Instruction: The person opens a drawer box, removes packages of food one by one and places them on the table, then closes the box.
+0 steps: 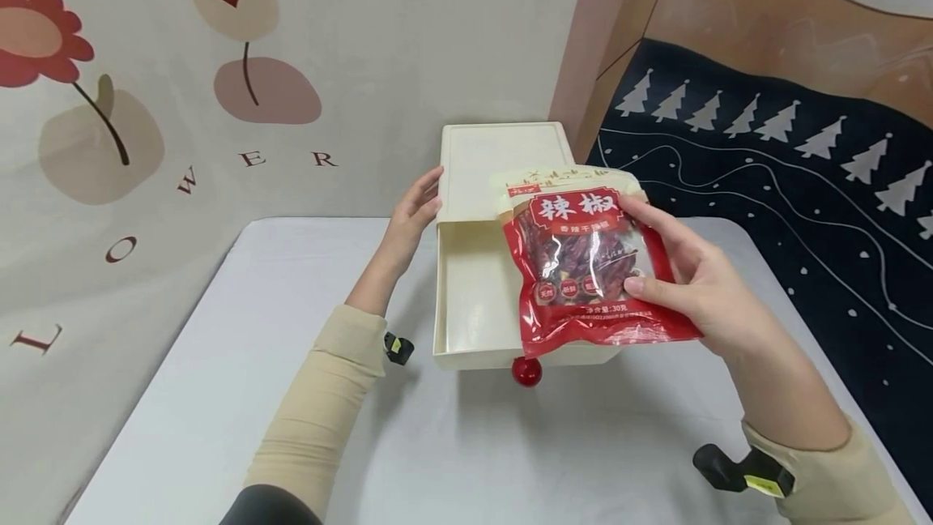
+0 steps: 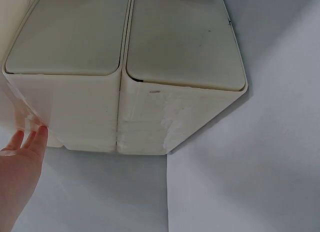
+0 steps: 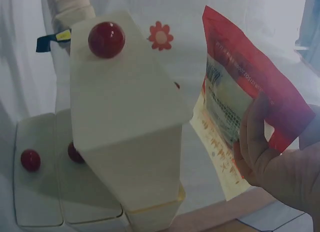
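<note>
Closest in, the right hand [image 1: 710, 290] pinches the packet [image 1: 590, 266], thumb on its front, fingers behind, holding it tilted in front of the open drawer's right part in the head view. Light, I'd reckon, soft and crinkly, the glossy film a touch slippery; the sealed edges look the surest hold (squeeze the middle and those dried chillies [image 1: 579, 253] might crack). And what a looker: shiny red, cream-topped, white characters, clear window! Beyond it, the cream drawer [image 1: 474, 290]; farther off, the left hand [image 1: 414, 213], fingers extended against the cabinet's [image 1: 503, 136] side.
</note>
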{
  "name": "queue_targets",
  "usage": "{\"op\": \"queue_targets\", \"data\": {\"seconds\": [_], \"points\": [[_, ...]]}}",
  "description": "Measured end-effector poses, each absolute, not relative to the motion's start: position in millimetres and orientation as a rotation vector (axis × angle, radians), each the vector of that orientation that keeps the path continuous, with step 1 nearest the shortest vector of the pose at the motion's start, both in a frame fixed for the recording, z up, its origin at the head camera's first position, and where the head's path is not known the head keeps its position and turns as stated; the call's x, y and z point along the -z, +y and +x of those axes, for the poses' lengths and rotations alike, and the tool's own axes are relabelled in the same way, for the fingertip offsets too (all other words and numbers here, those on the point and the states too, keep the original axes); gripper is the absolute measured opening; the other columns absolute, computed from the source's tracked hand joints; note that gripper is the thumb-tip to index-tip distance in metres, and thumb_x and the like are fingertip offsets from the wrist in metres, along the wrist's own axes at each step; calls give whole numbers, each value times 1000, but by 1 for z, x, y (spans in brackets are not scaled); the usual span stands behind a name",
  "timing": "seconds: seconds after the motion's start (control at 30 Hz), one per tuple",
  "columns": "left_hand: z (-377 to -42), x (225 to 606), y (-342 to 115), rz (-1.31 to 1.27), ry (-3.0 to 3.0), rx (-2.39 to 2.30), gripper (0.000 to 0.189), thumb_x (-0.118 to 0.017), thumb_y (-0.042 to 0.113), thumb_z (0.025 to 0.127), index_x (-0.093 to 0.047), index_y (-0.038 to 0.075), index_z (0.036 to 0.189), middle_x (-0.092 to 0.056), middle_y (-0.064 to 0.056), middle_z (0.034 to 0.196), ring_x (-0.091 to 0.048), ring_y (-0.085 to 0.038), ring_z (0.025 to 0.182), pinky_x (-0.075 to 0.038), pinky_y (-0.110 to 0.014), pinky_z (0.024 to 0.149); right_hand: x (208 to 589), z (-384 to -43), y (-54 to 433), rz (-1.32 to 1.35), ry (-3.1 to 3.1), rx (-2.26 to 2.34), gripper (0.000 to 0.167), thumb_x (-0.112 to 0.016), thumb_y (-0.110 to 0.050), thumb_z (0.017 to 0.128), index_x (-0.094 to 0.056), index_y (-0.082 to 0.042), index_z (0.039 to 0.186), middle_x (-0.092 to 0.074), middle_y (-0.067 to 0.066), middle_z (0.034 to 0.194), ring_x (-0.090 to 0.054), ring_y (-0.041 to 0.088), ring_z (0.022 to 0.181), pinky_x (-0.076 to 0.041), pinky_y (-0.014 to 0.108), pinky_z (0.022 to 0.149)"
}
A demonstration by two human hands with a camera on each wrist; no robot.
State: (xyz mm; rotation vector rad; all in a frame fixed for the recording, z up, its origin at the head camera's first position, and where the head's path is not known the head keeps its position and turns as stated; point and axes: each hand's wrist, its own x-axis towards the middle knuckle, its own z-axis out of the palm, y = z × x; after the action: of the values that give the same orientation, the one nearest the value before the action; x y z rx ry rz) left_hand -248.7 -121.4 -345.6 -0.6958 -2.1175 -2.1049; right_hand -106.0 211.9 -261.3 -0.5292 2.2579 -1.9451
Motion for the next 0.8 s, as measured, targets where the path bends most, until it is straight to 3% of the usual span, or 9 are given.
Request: {"op": "queue_targets", "data": {"seconds": [0.3, 0.43, 0.8], "points": [[-266, 366, -125, -697, -2090, 2132, 58, -48, 17, 93, -34, 6, 148, -35, -14, 149, -34, -25, 136, -28, -45, 109, 268, -116, 226, -621, 2192, 2035, 73, -55, 10, 89, -33, -22, 151, -21, 11, 148, -45, 25, 116, -56, 35, 71], [-269, 370, -125, -700, -2076, 2119, 58, -51, 24, 92, -37, 10, 147, -39, -9, 148, -37, -20, 134, -30, -43, 108, 270, -119, 230, -646, 2177, 2065, 72, -53, 12, 89, -33, -20, 151, -18, 10, 150, -43, 25, 118, -56, 33, 73], [-269, 368, -125, -682, -2107, 2125, 59, -49, 19, 92, -34, 7, 148, -36, -13, 150, -34, -25, 136, -29, -44, 109, 272, -125, 243, -719, 2181, 2145, 72, -51, 16, 87, -34, -16, 150, -21, 12, 148, -42, 22, 120, -54, 30, 75]]}}
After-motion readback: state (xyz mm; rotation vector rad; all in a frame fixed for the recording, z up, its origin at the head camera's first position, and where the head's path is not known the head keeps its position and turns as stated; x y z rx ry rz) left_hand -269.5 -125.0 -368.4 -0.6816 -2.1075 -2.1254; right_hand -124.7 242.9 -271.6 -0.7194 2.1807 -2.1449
